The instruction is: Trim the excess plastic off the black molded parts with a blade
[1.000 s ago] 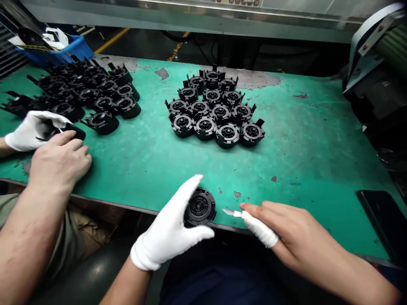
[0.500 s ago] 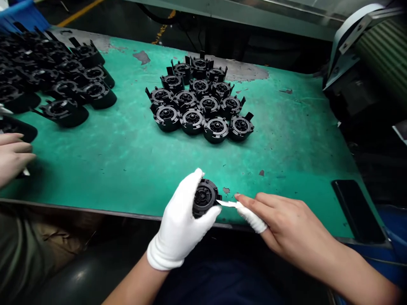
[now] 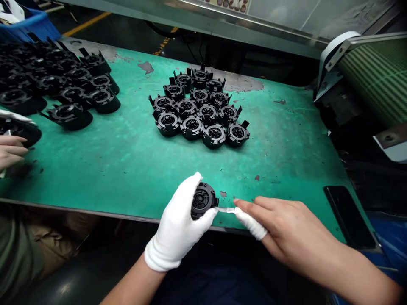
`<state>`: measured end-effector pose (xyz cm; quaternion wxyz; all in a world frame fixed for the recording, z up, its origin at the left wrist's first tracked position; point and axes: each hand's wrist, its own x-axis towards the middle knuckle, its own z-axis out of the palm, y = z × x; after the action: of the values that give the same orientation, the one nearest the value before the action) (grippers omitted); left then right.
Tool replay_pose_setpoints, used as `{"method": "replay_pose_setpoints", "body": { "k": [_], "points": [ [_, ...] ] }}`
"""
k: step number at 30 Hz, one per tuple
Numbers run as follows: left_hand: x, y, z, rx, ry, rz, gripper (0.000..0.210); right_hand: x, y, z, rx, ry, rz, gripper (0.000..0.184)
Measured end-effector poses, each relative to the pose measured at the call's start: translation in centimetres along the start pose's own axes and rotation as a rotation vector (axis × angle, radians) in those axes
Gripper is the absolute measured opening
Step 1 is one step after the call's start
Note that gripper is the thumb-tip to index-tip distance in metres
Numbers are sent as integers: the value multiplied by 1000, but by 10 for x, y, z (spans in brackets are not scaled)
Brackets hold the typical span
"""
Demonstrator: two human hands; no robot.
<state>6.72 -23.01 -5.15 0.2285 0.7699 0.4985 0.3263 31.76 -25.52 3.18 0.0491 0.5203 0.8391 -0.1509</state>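
Note:
My left hand (image 3: pixel 179 220), in a white glove, is closed around a round black plastic housing (image 3: pixel 202 199) near the front edge of the table. Ribs and rings show on the housing's upturned face. My right hand (image 3: pixel 282 220) is bare except for a white wrap on the thumb, and it pinches a small knife with a thin blade (image 3: pixel 225 209). The blade points left, its tip at the housing's lower right rim beside my gloved thumb. Most of the knife's handle is hidden in my fingers. Beyond my hands stands a cluster of similar black housings (image 3: pixel 191 125).
More black housings (image 3: pixel 71 116) crowd the left of the green table (image 3: pixel 133 169), with a blue bin (image 3: pixel 34 25) behind. At the left edge a co-worker's hand (image 3: pixel 11 152) holds another. A phone (image 3: pixel 349 216) lies at right, below a machine with a green belt (image 3: pixel 375 63).
The view has shifted slightly. The knife blade has turned flatter and its tip sits lower on the housing's rim. At left, the co-worker's hand has moved up to the housing there.

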Motion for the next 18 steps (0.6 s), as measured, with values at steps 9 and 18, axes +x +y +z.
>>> {"method": "replay_pose_setpoints", "body": {
  "k": [9, 18],
  "points": [
    [2, -2, -4, -4, -63, -8, 76, 19, 25, 5, -326, 56, 290, 51],
    [-1, 2, -1, -102, -86, 1, 86, 21, 11, 20, 310, -11, -7, 36]
  ]
}}
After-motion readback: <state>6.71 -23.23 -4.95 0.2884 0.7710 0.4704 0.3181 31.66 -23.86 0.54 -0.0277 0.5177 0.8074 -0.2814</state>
